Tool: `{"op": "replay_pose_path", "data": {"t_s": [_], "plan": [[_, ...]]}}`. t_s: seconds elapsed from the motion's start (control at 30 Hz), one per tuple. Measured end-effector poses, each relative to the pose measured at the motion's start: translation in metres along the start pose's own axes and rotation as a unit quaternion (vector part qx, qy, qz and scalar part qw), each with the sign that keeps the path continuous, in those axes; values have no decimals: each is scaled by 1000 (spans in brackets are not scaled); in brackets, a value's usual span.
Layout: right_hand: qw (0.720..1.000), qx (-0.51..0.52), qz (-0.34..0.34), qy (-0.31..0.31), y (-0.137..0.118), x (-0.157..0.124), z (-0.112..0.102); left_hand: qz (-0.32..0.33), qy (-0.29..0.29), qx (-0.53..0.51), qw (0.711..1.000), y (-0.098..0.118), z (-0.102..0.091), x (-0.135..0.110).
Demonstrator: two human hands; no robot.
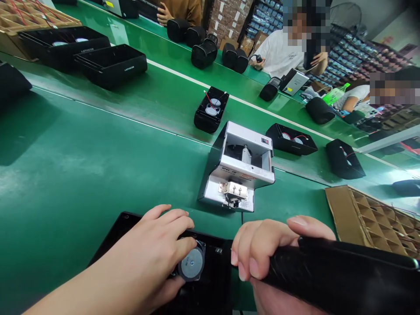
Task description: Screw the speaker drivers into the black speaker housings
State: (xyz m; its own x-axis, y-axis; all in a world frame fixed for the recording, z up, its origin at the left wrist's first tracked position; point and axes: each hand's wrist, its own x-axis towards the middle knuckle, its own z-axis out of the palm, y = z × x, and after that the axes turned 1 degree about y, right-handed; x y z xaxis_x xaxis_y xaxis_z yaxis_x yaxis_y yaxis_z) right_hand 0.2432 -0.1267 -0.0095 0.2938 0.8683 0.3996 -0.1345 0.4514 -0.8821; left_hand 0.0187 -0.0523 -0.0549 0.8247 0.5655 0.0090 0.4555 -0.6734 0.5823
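My left hand rests on a black speaker housing at the near edge of the green bench, its fingers closed round a small round grey speaker driver seated in the housing. My right hand is wrapped round the end of a thick black tool handle that runs off to the lower right. Just beyond both hands stands a grey metal screw feeder box.
More black speaker housings lie on the green conveyor. Black trays sit far left. A cardboard divider tray lies at right. Other people work across the belt.
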Motion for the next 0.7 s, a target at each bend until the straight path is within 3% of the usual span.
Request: {"op": "replay_pose_path", "data": {"t_s": [0.17,0.4,0.7], "plan": [[1000,-2,7,7,1,-1,3,12,1,7,1000,-4,5,-2],[1000,17,13,10,6,-2,6,8,-3,3,1000,2,-5,3],[996,43,58,-42,7,3,-3,10,4,-1,1000,3,-5,0]]}}
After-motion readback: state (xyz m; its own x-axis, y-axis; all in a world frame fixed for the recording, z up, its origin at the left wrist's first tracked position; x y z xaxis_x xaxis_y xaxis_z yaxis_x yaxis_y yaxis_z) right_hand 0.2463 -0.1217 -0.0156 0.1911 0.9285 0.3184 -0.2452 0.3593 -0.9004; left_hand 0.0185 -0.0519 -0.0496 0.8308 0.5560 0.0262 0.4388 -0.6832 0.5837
